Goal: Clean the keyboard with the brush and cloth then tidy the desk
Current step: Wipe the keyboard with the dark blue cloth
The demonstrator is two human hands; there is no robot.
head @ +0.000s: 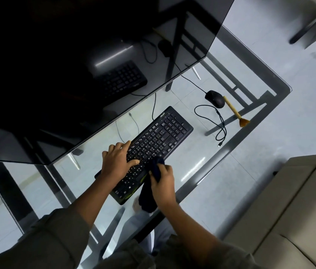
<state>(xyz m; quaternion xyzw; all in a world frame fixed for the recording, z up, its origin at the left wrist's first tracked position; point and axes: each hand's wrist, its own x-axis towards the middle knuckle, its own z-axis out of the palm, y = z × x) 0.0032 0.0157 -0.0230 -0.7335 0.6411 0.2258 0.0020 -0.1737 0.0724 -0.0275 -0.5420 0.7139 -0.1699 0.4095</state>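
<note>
A black keyboard [159, 136] lies diagonally on the glass desk [197, 167]. My left hand [117, 162] rests flat on its near half, fingers spread over the keys. My right hand [163, 186] grips a dark blue cloth [150, 199], whose upper end touches the keyboard's front edge while the rest hangs down past the desk's rim. A wooden-handled brush [234, 112] with brown bristles lies at the far right of the desk, beside the mouse, away from both hands.
A large black monitor [75, 74] looms over the desk's left and back. A black wired mouse [215, 99] and a loose coiled black cable [220, 126] lie right of the keyboard. A beige sofa [289, 210] stands at the lower right.
</note>
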